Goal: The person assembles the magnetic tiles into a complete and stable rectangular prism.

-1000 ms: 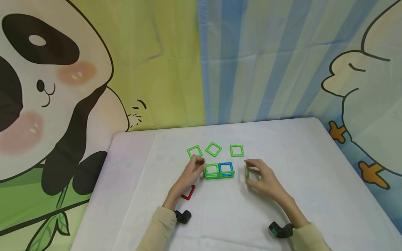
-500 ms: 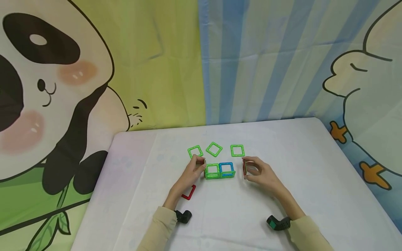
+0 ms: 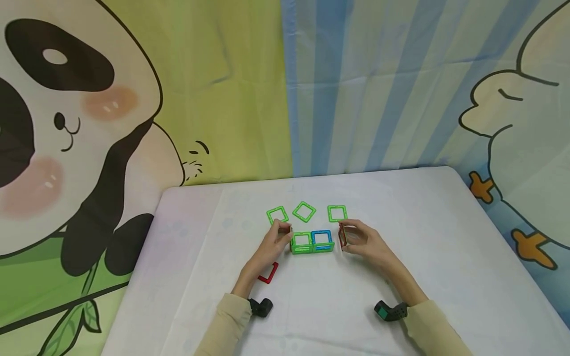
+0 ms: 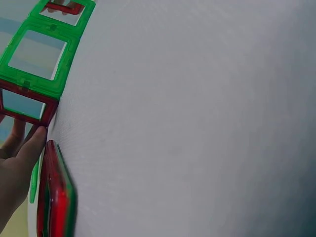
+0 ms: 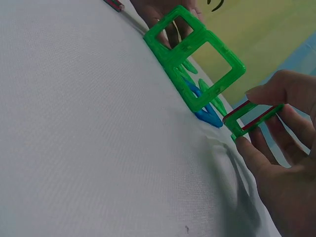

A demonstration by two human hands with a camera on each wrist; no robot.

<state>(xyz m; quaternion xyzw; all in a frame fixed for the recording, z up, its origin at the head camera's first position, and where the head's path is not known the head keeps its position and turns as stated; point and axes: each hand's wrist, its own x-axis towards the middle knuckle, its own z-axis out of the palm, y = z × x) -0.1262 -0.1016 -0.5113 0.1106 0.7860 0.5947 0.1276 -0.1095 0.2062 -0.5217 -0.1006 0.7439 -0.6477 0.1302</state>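
Square-framed magnetic tiles form a low row on the white table, with upright green tiles along the near side and a blue tile lying behind. At the row's left end my left hand pinches a red tile that stands against the green ones. Just off the right end, my right hand grips a tile with green and red edges between thumb and fingers. That tile stands upright, with a small gap to the row in the head view.
Beyond the row lie three loose green tiles: a left one, a middle one turned like a diamond and a right one. By my left wrist, a red tile rests on green, partly covered by the forearm. Printed curtains hang behind the table.
My right hand has moved left, bringing its tile closer to the row's right end and turning it so that red shows. My left hand stays at the left end.
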